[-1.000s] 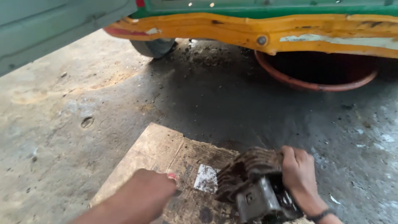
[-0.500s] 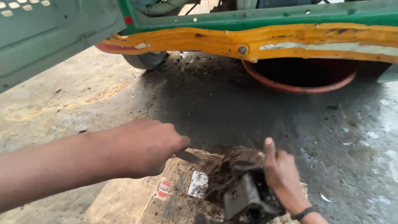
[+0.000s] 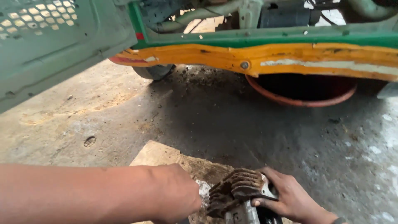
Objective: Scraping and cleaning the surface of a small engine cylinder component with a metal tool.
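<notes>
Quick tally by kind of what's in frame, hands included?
Hands: 2, left hand and right hand
Finned metal engine part: 1
Cardboard sheet: 1
Red basin: 1
Tyre: 1
Green and yellow vehicle body: 1
Total: 7

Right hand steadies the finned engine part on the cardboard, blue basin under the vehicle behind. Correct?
Not quite: the head view shows the basin under the vehicle is reddish-brown, not blue. The right hand does steady the finned engine part on the cardboard.
</notes>
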